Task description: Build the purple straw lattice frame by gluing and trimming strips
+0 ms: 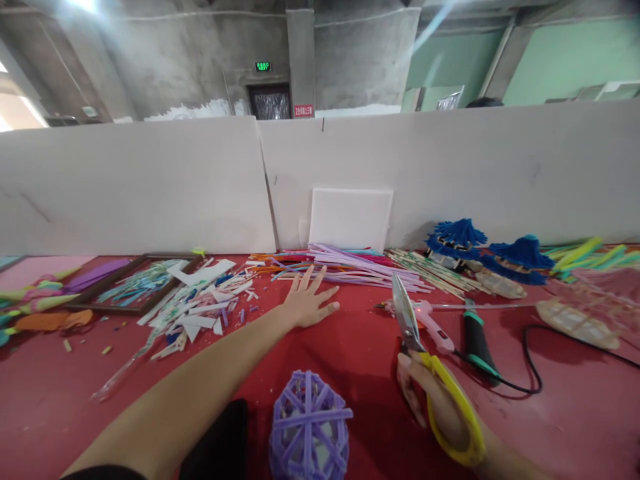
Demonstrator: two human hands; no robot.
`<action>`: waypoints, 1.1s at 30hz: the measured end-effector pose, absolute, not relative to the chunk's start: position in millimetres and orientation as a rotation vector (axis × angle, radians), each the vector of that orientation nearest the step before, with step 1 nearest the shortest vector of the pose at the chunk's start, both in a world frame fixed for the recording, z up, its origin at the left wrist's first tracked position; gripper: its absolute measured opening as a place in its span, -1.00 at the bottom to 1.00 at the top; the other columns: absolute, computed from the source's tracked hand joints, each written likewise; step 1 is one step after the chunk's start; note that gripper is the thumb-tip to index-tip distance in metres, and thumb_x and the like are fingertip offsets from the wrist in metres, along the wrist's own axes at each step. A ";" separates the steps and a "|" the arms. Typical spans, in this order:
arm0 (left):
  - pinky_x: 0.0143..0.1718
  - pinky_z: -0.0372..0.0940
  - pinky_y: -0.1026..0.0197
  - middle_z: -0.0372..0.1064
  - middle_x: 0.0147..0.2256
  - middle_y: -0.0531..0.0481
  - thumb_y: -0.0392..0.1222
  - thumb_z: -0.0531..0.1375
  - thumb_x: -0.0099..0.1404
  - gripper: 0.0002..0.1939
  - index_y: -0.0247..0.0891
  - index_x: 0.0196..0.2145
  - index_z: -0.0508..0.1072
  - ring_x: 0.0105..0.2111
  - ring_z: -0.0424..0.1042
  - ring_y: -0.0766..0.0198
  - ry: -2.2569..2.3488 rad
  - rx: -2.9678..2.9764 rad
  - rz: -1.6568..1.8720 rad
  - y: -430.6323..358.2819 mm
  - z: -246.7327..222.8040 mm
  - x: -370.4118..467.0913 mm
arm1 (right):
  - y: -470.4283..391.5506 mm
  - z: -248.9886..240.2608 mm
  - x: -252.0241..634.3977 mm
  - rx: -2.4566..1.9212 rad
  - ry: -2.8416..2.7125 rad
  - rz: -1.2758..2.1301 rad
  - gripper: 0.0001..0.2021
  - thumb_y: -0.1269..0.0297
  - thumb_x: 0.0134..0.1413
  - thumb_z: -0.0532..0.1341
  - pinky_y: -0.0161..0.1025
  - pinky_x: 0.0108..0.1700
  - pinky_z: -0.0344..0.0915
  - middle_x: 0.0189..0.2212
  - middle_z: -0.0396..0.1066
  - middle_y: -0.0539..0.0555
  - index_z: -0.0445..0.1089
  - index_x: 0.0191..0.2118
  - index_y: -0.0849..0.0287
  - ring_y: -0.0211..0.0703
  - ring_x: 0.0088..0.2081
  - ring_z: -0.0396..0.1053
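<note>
A purple round piece point(309, 420) is seen at the near side of the red table point(360, 347), in the middle. It is made of fuzzy strips, and some of them are crossed over the top. It is not touched by any hand. The left hand point(307, 307) is held farther off, past the purple round piece, with its fingers spread wide apart. The fingertips are placed at the near edge of a pile of fuzzy sticks point(360, 267), mostly light purple, with some orange, pink and blue; whether they are touched cannot be told.

To the right of the purple round piece, and a bit farther, the yellow scissors point(457, 407) are held by the right hand point(425, 383). Its fingers are closed on the yellow handles, and the blades are pointed to the far side.

Past the scissors, to the right, a pink glue gun point(434, 328) and a tool with a black and green handle point(477, 340) are laid down. Two blue-topped models point(457, 243) are set at the far right. To the left of the fuzzy sticks, white scraps point(200, 320) are piled up beside a brown frame point(113, 309). A white board point(350, 217) is leaned on the far wall.
</note>
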State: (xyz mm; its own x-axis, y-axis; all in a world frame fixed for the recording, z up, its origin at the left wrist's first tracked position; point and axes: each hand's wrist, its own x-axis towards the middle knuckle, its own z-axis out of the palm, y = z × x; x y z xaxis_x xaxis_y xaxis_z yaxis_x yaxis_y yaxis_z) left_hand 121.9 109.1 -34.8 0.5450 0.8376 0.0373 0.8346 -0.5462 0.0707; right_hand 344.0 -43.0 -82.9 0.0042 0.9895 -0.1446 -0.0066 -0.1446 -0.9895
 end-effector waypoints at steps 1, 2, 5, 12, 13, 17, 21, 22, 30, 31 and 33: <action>0.15 0.21 -0.24 0.20 0.23 -0.17 -0.05 0.18 0.39 -0.57 -0.19 0.16 0.31 0.15 0.28 -0.03 1.468 2.721 0.105 112.1 -34.5 125.3 | -43.6 -82.2 343.5 -1.316 -1.128 1.312 -0.44 -0.34 0.03 0.12 -0.34 -0.72 -0.01 -0.81 0.07 -0.14 0.14 -0.59 0.07 -0.33 -0.79 0.02; 0.16 0.19 -0.25 0.18 0.23 -0.17 -0.05 0.18 0.39 -0.57 -0.19 0.16 0.31 0.17 0.27 -0.04 1.465 2.720 0.111 115.2 -34.2 129.0 | -44.2 -81.4 343.2 -1.320 -1.127 1.307 -0.45 -0.34 0.04 0.11 -0.34 -0.72 -0.02 -0.81 0.08 -0.14 0.15 -0.58 0.07 -0.33 -0.79 0.02; 0.16 0.21 -0.24 0.19 0.23 -0.17 -0.06 0.18 0.39 -0.58 -0.18 0.15 0.32 0.16 0.28 -0.03 1.481 2.724 0.151 123.8 -34.2 140.9 | -45.4 -78.7 343.0 -1.335 -1.121 1.288 -0.45 -0.34 0.04 0.11 -0.34 -0.72 -0.03 -0.80 0.09 -0.14 0.16 -0.57 0.08 -0.34 -0.79 0.02; 0.11 0.28 -0.18 0.25 0.19 -0.16 -0.07 0.17 0.39 -0.61 -0.19 0.12 0.34 0.10 0.33 0.01 1.575 2.700 0.240 130.6 -42.5 144.8 | -46.9 -77.2 344.6 -1.366 -1.113 1.321 -0.44 -0.36 0.05 0.11 -0.29 -0.72 -0.02 -0.81 0.08 -0.10 0.15 -0.61 0.06 -0.31 -0.79 0.03; 0.12 0.26 -0.20 0.23 0.20 -0.16 -0.06 0.17 0.39 -0.61 -0.19 0.13 0.34 0.12 0.32 0.00 1.588 2.690 0.239 130.0 -43.2 141.5 | -47.0 -77.4 344.4 -1.368 -1.110 1.321 -0.44 -0.36 0.05 0.11 -0.28 -0.72 -0.03 -0.81 0.08 -0.09 0.15 -0.61 0.05 -0.30 -0.80 0.02; 0.15 0.22 -0.23 0.20 0.22 -0.16 -0.06 0.18 0.39 -0.59 -0.19 0.15 0.33 0.15 0.28 -0.02 1.644 2.655 0.216 125.4 -41.5 123.8 | -46.9 -78.1 343.5 -1.363 -1.102 1.324 -0.44 -0.35 0.04 0.12 -0.27 -0.73 -0.03 -0.81 0.09 -0.09 0.15 -0.61 0.05 -0.29 -0.80 0.03; 0.13 0.24 -0.21 0.22 0.21 -0.16 -0.06 0.17 0.39 -0.60 -0.19 0.14 0.33 0.13 0.31 -0.01 1.720 2.628 0.209 118.5 -35.7 105.4 | -44.7 -80.6 347.0 -1.337 -1.111 1.344 -0.44 -0.35 0.01 0.14 -0.32 -0.73 0.00 -0.80 0.12 -0.10 0.18 -0.59 0.07 -0.31 -0.79 0.07; 0.12 0.26 -0.20 0.23 0.20 -0.16 -0.06 0.17 0.39 -0.60 -0.19 0.13 0.33 0.12 0.32 0.00 1.741 2.622 0.208 116.5 -34.3 101.2 | -43.6 -82.1 348.9 -1.327 -1.120 1.364 -0.44 -0.36 -0.01 0.14 -0.33 -0.73 0.01 -0.80 0.14 -0.09 0.19 -0.59 0.08 -0.31 -0.78 0.08; 0.05 0.33 -0.16 0.29 0.15 -0.16 -0.07 0.19 0.38 -0.60 -0.23 0.12 0.34 0.06 0.37 0.02 1.896 2.595 0.183 101.8 -38.3 68.7 | -34.5 -92.5 357.4 -1.322 -1.180 1.444 -0.41 -0.41 -0.05 0.13 -0.31 -0.74 0.06 -0.83 0.15 -0.08 0.20 -0.60 0.08 -0.27 -0.79 0.12; 0.06 0.32 -0.17 0.28 0.15 -0.17 -0.07 0.19 0.38 -0.60 -0.23 0.12 0.34 0.07 0.37 0.01 1.925 2.587 0.186 100.5 -39.6 66.0 | -34.9 -92.0 356.8 -1.319 -1.183 1.436 -0.41 -0.41 -0.04 0.12 -0.31 -0.74 0.06 -0.84 0.14 -0.08 0.20 -0.60 0.08 -0.27 -0.80 0.12; 0.09 0.29 -0.20 0.26 0.17 -0.17 -0.07 0.19 0.38 -0.58 -0.23 0.13 0.33 0.10 0.34 -0.01 1.969 2.574 0.194 97.8 -40.8 63.1 | -36.6 -89.9 355.3 -1.312 -1.181 1.415 -0.42 -0.39 -0.01 0.12 -0.31 -0.72 0.05 -0.83 0.14 -0.08 0.20 -0.60 0.08 -0.28 -0.79 0.11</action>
